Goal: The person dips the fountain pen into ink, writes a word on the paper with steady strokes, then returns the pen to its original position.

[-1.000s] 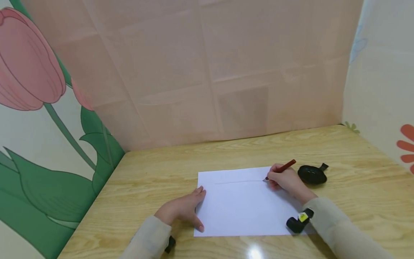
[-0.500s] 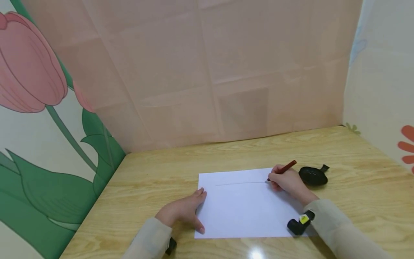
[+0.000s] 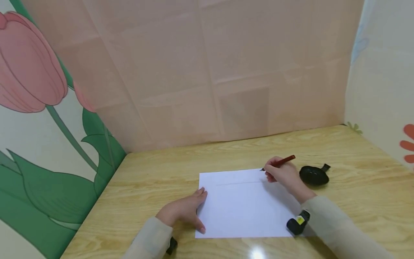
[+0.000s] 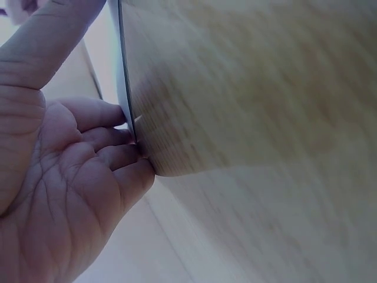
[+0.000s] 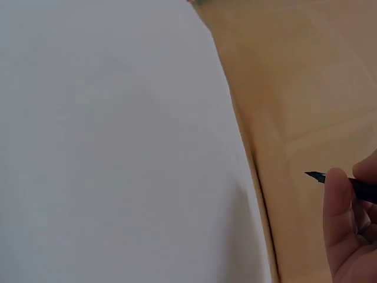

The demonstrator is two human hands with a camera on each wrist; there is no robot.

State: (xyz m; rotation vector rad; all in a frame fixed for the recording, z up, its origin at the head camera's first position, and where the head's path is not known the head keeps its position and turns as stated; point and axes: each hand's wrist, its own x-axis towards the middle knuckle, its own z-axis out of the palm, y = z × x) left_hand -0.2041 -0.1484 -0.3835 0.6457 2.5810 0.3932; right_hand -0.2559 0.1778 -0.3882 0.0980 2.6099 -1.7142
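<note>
In the head view, a white sheet of paper [image 3: 239, 212] lies on the wooden table with one thin, nearly level line across its upper part. My left hand [image 3: 185, 210] rests at the sheet's left edge, thumb and fingers spread and fairly straight; the left wrist view shows its fingertips [image 4: 138, 171] along that edge. My right hand [image 3: 284, 176] pinches a dark red pen [image 3: 284, 160] with a pointed dark nib. The pen is lifted, its nib overlapping the sheet's back edge in the head view. The right wrist view shows the nib of the pen [image 5: 318, 177] against the beige backdrop.
A black oval object with a short tab [image 3: 313, 175] lies on the table, right of my right hand. A beige cloth backdrop [image 3: 194, 79] rises behind the table [image 3: 155, 169]. Printed walls stand at left and right. Small black cameras are worn on both wrists.
My right hand has lifted the pen off the right end of the line and moved it slightly back and left. The left hand holds its place at the paper's edge.
</note>
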